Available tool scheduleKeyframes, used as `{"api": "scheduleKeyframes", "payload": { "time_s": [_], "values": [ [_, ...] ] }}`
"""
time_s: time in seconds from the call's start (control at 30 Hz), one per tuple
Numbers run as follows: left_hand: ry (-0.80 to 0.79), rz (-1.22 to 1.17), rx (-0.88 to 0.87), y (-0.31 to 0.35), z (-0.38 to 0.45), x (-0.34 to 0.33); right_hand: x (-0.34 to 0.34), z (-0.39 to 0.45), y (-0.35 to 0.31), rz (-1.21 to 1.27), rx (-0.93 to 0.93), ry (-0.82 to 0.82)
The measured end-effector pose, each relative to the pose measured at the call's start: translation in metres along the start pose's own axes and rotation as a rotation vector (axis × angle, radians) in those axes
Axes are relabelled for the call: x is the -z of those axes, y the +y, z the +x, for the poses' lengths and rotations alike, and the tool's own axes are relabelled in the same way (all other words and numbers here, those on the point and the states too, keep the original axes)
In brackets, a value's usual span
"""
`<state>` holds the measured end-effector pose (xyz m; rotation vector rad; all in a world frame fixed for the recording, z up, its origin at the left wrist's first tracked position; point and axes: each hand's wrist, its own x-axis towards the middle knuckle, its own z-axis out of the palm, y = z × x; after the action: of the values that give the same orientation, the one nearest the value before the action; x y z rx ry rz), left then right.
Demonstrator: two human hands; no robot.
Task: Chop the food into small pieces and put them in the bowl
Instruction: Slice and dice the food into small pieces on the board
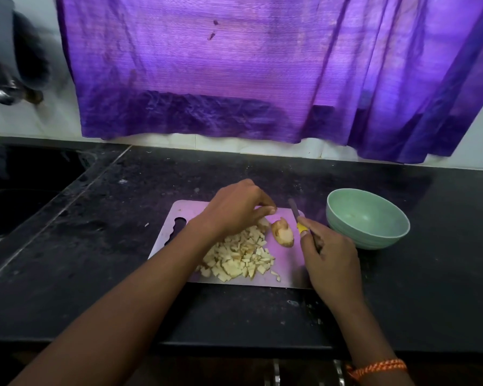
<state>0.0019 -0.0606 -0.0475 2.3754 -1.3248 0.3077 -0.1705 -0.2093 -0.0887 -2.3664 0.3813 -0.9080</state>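
A pale cutting board (286, 270) lies on the black counter. A heap of small chopped pieces (241, 256) covers its middle. An uncut chunk of the food (282, 233) lies beside the heap. My left hand (234, 208) hovers over the board's far side with fingertips curled, pinching what looks like a small bit near the chunk. My right hand (331, 261) grips a yellow-handled knife (297, 215), blade pointing away over the board. A light green bowl (367, 218) stands to the right of the board, and it looks empty.
A dark sink (20, 188) is sunk into the counter at the left. A purple curtain (248, 73) hangs behind the counter. Blurred utensils (9, 90) hang at the upper left. The counter's front edge (234, 345) runs below the board.
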Motion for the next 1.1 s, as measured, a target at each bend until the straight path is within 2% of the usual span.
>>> {"api": "scheduleKeyframes", "payload": {
  "time_s": [0.07, 0.2, 0.43, 0.73, 0.97, 1.1],
  "values": [
    [-0.027, 0.0, 0.008, -0.01, 0.0, 0.003, 0.0, 0.0, 0.0, -0.001, -0.005, -0.017],
    [-0.187, -0.043, 0.044, -0.016, 0.0, 0.004, 0.0, -0.001, 0.001, 0.02, 0.042, -0.059],
    [-0.2, -0.028, -0.028, -0.018, 0.002, -0.001, -0.005, -0.001, 0.004, -0.066, 0.105, -0.16],
    [0.044, 0.127, -0.021, -0.008, 0.004, -0.012, -0.006, -0.001, 0.003, -0.115, 0.063, -0.207],
    [0.235, 0.016, 0.228, -0.02, 0.001, 0.009, -0.007, -0.002, 0.005, -0.114, 0.054, -0.2],
    [0.251, -0.024, 0.438, -0.047, -0.002, 0.03, -0.009, -0.002, 0.007, -0.119, 0.049, -0.187]
  ]
}}
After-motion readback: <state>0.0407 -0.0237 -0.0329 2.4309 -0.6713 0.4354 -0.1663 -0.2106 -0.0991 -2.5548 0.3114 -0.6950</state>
